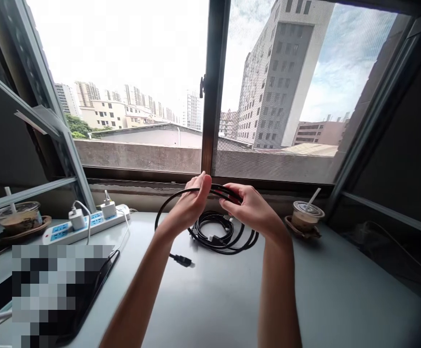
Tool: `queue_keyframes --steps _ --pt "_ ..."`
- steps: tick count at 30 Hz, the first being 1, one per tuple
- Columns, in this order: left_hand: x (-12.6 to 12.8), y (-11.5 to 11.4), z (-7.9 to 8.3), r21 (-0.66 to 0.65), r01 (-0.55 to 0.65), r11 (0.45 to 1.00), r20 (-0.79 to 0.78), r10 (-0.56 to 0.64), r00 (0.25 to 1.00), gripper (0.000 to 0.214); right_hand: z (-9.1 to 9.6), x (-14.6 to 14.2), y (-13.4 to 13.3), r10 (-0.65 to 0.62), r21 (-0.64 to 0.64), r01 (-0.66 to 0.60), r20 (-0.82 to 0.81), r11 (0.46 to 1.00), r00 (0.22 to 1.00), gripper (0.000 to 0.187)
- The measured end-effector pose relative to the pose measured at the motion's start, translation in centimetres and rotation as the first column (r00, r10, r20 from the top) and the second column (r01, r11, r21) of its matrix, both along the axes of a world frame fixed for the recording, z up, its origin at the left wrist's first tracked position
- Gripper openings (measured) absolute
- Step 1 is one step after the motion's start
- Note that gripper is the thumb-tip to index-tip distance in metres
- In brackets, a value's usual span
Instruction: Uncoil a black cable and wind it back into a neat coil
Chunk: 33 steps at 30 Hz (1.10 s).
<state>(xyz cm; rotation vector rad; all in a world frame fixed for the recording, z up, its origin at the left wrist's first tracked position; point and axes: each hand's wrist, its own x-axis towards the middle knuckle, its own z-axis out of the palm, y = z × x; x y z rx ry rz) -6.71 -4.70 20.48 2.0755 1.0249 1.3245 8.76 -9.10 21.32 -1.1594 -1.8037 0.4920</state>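
A black cable (161, 209) hangs in loose loops between my two hands, above the desk. Around the left part of the loops, my left hand (190, 205) has its thumb raised and its fingers mostly hidden behind the palm. My right hand (250, 208) pinches the bundled strands between thumb and fingers. One end of the cable dangles below my left wrist, with a black plug (182, 261) that has a pale tip. Under and behind the loops, a second coiled black cable (216, 249) lies on the desk, with plugs showing near its middle.
A white power strip (114, 220) with two chargers stands at the left. Lidded drink cups with straws, the left cup (18, 217) and right cup (306, 215), sit on brown holders. A dark device (102, 278), partly pixelated, lies front left. A window rises behind the desk (210, 309).
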Motion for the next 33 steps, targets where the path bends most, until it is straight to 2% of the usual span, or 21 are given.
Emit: queue_keyframes --steps 3,5,7,9,11,13,15,17,18,20,21,23,26,28,29,31,33 --pt "-1.4 -1.5 0.5 -0.064 0.102 0.993 -0.24 -0.114 0.964 0.046 -0.3 0.9 0.5 -0.243 0.122 0.239 0.02 0.963 0.97 0.022" --pt "-2.4 -2.9 1.1 -0.083 0.124 0.989 -0.3 -0.144 0.943 0.047 -0.4 1.7 0.9 -0.363 0.149 0.358 0.009 0.922 0.932 0.021" --pt "-3.2 -4.3 1.9 -0.066 0.223 0.973 -0.277 -0.232 0.932 0.043 -0.5 2.4 1.1 -0.436 0.158 0.437 -0.041 0.885 0.899 0.02" --pt "-3.8 -5.5 2.8 -0.021 0.363 0.931 -0.203 -0.36 0.911 0.034 -0.5 2.9 1.0 -0.458 0.173 0.473 -0.123 0.864 0.881 0.02" --pt "-4.0 -5.9 3.2 0.076 0.39 0.918 -0.125 -0.379 0.917 0.036 -0.3 3.0 0.7 -0.427 0.189 0.459 -0.19 0.868 0.884 0.02" --pt "-3.5 -5.3 3.0 0.192 0.301 0.934 -0.103 -0.286 0.953 0.054 0.0 2.9 0.3 -0.376 0.207 0.426 -0.242 0.881 0.895 0.02" --pt "-2.3 -3.7 2.1 0.265 0.195 0.944 -0.133 -0.164 0.977 0.072 0.3 2.4 -0.2 -0.322 0.234 0.398 -0.305 0.887 0.896 0.019" --pt "-0.7 -1.5 0.7 0.301 0.118 0.946 -0.126 -0.083 0.989 0.065 0.6 2.0 -0.5 -0.275 0.256 0.388 -0.383 0.886 0.882 0.017" --pt "0.2 -0.4 0.0 0.319 0.067 0.945 -0.07 -0.048 0.996 0.056 0.7 1.8 -0.6 -0.259 0.259 0.39 -0.424 0.883 0.868 0.016" --pt "1.6 1.4 -1.1 0.288 -0.07 0.955 0.098 0.043 0.994 0.03 0.9 1.7 -0.7 -0.242 0.25 0.405 -0.498 0.879 0.833 0.015" --pt "2.0 2.0 -1.4 0.259 -0.106 0.96 0.174 0.061 0.983 0.025 0.9 1.6 -0.6 -0.238 0.242 0.413 -0.528 0.878 0.815 0.016" --pt "2.2 2.7 -1.7 0.189 -0.113 0.975 0.324 0.046 0.945 0.029 0.8 1.8 -0.2 -0.224 0.232 0.409 -0.557 0.883 0.8 0.017" --pt "1.2 2.9 -1.2 0.038 -0.002 0.999 0.498 -0.017 0.867 0.034 0.3 2.1 1.0 -0.184 0.232 0.326 -0.479 0.916 0.858 0.019" --pt "0.2 2.6 -0.7 -0.075 0.015 0.997 0.56 0.03 0.828 0.032 -0.1 2.3 1.9 -0.186 0.208 0.271 -0.353 0.94 0.917 0.023" --pt "-0.2 2.4 -0.5 -0.102 -0.029 0.994 0.565 0.082 0.821 0.032 -0.3 2.3 2.2 -0.207 0.194 0.268 -0.284 0.944 0.936 0.026" --pt "-0.8 1.8 -0.2 -0.034 -0.231 0.972 0.529 0.214 0.821 0.035 -0.6 1.9 2.7 -0.257 0.192 0.286 -0.162 0.939 0.953 0.029" --pt "-0.9 0.9 0.1 0.143 -0.443 0.885 0.455 0.339 0.823 0.038 -0.6 1.2 2.7 -0.249 0.226 0.266 -0.102 0.937 0.963 0.028"
